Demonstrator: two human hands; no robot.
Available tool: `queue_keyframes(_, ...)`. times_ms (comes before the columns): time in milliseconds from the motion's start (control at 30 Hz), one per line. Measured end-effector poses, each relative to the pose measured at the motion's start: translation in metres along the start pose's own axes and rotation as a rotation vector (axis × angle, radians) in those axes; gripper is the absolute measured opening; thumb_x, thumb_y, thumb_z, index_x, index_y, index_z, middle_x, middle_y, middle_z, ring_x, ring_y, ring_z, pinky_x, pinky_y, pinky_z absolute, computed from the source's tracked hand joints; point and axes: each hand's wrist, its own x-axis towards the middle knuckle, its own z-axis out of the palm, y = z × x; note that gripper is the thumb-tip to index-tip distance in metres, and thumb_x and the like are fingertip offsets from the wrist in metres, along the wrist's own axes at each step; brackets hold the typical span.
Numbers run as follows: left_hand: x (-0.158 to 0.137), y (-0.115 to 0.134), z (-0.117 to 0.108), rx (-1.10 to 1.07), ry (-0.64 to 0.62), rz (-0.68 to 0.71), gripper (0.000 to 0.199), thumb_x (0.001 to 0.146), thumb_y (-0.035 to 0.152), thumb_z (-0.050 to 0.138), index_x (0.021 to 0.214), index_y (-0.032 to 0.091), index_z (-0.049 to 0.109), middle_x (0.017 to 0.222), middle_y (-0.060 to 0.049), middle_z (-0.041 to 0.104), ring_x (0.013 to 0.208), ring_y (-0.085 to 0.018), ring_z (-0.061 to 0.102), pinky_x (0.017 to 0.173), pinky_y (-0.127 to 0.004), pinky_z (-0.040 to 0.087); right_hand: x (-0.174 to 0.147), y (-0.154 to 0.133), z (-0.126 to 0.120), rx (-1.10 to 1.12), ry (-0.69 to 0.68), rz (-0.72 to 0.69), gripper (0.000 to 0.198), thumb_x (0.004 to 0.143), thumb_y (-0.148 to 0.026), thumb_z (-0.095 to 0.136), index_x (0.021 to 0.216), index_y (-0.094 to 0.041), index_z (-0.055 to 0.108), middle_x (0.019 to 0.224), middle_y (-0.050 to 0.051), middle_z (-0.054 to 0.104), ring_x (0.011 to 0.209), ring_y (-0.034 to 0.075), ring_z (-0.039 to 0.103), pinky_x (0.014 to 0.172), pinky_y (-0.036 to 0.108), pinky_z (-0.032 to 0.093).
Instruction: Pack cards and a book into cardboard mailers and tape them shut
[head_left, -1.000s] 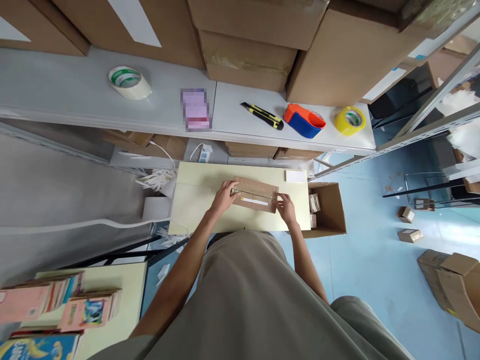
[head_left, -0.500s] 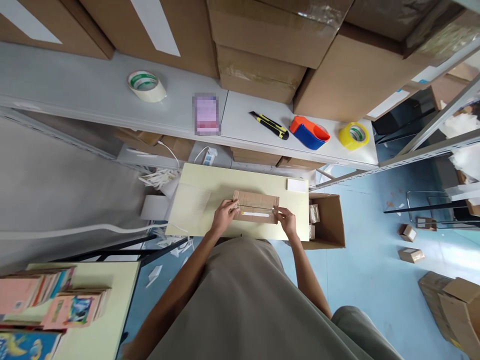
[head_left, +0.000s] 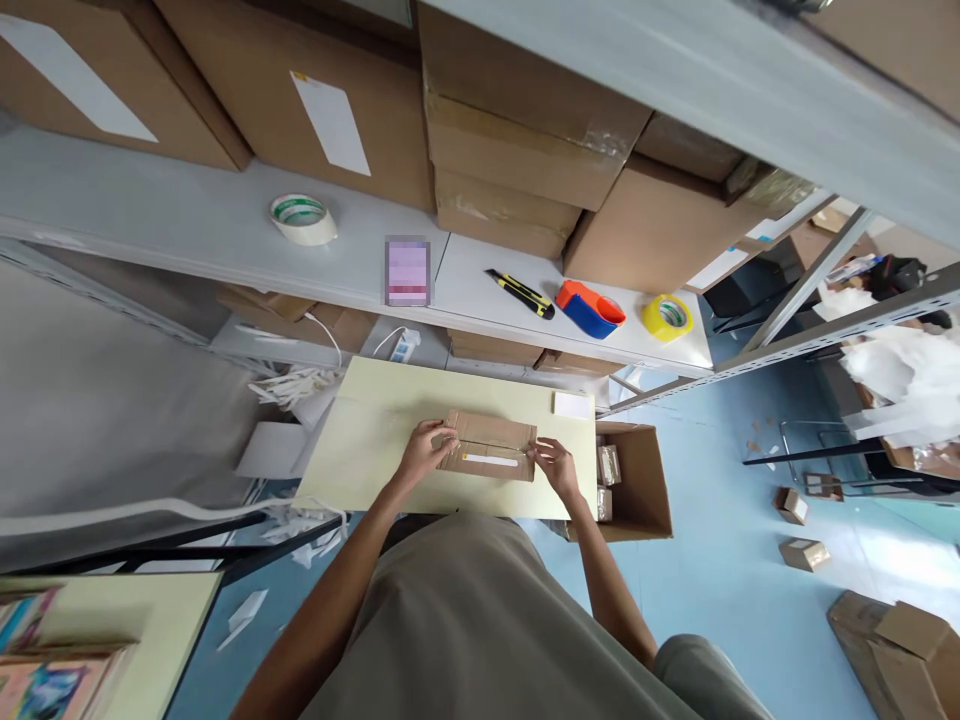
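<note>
A small brown cardboard box (head_left: 491,432) lies on the pale yellow table, a dark seam running lengthwise across its top and a white label strip below the seam. At its left end, the fingers of my left hand (head_left: 426,452) are closed on the edge near the seam. My right hand (head_left: 556,466) pinches the opposite end, thumb and fingertips together. Whether any tape lies under the fingertips is too small to tell. A small white card-like item (head_left: 571,405) rests at the table's back right corner.
Along the grey shelf (head_left: 465,290) are a white tape roll (head_left: 304,220), a box cutter (head_left: 520,294), an orange-and-blue tape dispenser (head_left: 591,308) and a yellow tape roll (head_left: 667,317). An open carton (head_left: 637,480) holding small packages stands right of the table. Books (head_left: 60,680) lie lower left.
The view has shifted, so shelf and table appear lower and a metal beam now shows at the top. Both hands remain at the ends of the box.
</note>
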Motion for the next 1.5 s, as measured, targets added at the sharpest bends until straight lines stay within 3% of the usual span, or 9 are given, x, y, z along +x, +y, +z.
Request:
queue_keyframes(100, 0.028, 0.040, 0.000, 0.102, 0.104, 0.142, 0.035, 0.097, 0.056, 0.074, 0.107, 0.025, 0.087, 0.146, -0.017, 0.075, 0.145, -0.040, 0.066, 0.130, -0.064, 0.052, 0.042, -0.038, -0.048, -0.177, 0.165, -0.184, 0.048, 0.102, -0.062, 0.075, 0.126, -0.023, 0.087, 0.142, 0.018, 0.081, 0.132, 0.036, 0.079, 0.122, 0.054, 0.062)
queue_keyframes(267, 0.085, 0.151, 0.007, 0.017, 0.158, 0.443, 0.029, 0.106, 0.040, 0.066, 0.122, 0.025, 0.086, 0.153, -0.013, 0.074, 0.144, -0.033, 0.068, 0.131, -0.057, 0.052, 0.142, -0.126, -0.128, -0.363, 0.379, -0.475, 0.054, 0.111, -0.053, 0.062, 0.152, -0.019, 0.068, 0.156, 0.023, 0.070, 0.151, 0.038, 0.063, 0.132, 0.062, 0.048)
queue_keyframes(400, 0.109, 0.224, 0.021, -0.057, 0.177, 0.613, 0.026, 0.106, 0.031, 0.066, 0.122, 0.025, 0.087, 0.147, -0.012, 0.077, 0.144, -0.032, 0.068, 0.132, -0.058, 0.052, 0.204, -0.168, -0.141, -0.500, 0.354, -0.355, 0.047, 0.105, -0.040, 0.064, 0.144, -0.014, 0.061, 0.150, 0.029, 0.071, 0.145, 0.041, 0.063, 0.127, 0.063, 0.048)
queue_keyframes(500, 0.110, 0.248, 0.032, -0.085, 0.200, 0.680, 0.024, 0.103, 0.024, 0.069, 0.119, 0.025, 0.087, 0.140, -0.013, 0.080, 0.138, -0.032, 0.071, 0.128, -0.058, 0.056, 0.226, -0.180, -0.132, -0.574, 0.329, -0.251, 0.033, 0.099, -0.031, 0.069, 0.129, -0.016, 0.063, 0.136, 0.029, 0.077, 0.138, 0.042, 0.067, 0.127, 0.066, 0.045)
queue_keyframes(633, 0.093, 0.246, 0.041, -0.140, 0.211, 0.674, 0.025, 0.104, 0.018, 0.065, 0.116, 0.025, 0.087, 0.131, -0.012, 0.084, 0.130, -0.030, 0.076, 0.123, -0.055, 0.059, 0.217, -0.181, -0.126, -0.573, 0.368, -0.193, 0.020, 0.101, -0.027, 0.064, 0.118, -0.018, 0.064, 0.112, 0.026, 0.080, 0.123, 0.043, 0.076, 0.123, 0.068, 0.048)
queue_keyframes(767, 0.059, 0.222, 0.044, -0.257, 0.190, 0.550, 0.025, 0.106, 0.022, 0.067, 0.125, 0.024, 0.082, 0.129, -0.013, 0.085, 0.121, -0.029, 0.080, 0.112, -0.048, 0.065, 0.171, -0.171, -0.115, -0.357, 0.461, -0.170, 0.035, 0.103, -0.049, 0.062, 0.122, -0.020, 0.062, 0.114, 0.024, 0.080, 0.117, 0.044, 0.078, 0.108, 0.062, 0.060)
queue_keyframes(1067, -0.030, 0.161, 0.024, -0.558, 0.187, 0.254, 0.023, 0.103, 0.044, 0.074, 0.115, 0.025, 0.075, 0.116, -0.009, 0.085, 0.105, -0.026, 0.083, 0.098, -0.041, 0.070, 0.018, -0.175, -0.013, 0.253, -0.192, -0.191, 0.051, 0.100, -0.065, 0.074, 0.132, -0.025, 0.066, 0.128, 0.012, 0.083, 0.123, 0.030, 0.078, 0.115, 0.050, 0.063)
queue_keyframes(1367, -0.071, 0.133, -0.034, -0.505, 0.172, 0.211, 0.033, 0.103, 0.055, 0.073, 0.112, 0.025, 0.082, 0.115, -0.010, 0.082, 0.106, -0.027, 0.079, 0.101, -0.044, 0.067, -0.007, -0.198, 0.037, 0.011, -0.280, -0.214, 0.063, 0.111, -0.074, 0.056, 0.147, -0.023, 0.062, 0.131, 0.014, 0.083, 0.129, 0.031, 0.078, 0.110, 0.049, 0.067)
queue_keyframes(1500, -0.067, 0.124, -0.074, -0.629, 0.101, 0.112, 0.057, 0.099, 0.070, 0.079, 0.132, 0.024, 0.083, 0.127, -0.012, 0.082, 0.116, -0.031, 0.079, 0.100, -0.045, 0.068, -0.012, -0.202, 0.041, -0.089, -0.351, -0.215, 0.063, 0.109, -0.074, 0.063, 0.146, -0.024, 0.062, 0.129, 0.014, 0.083, 0.127, 0.033, 0.078, 0.113, 0.051, 0.065)
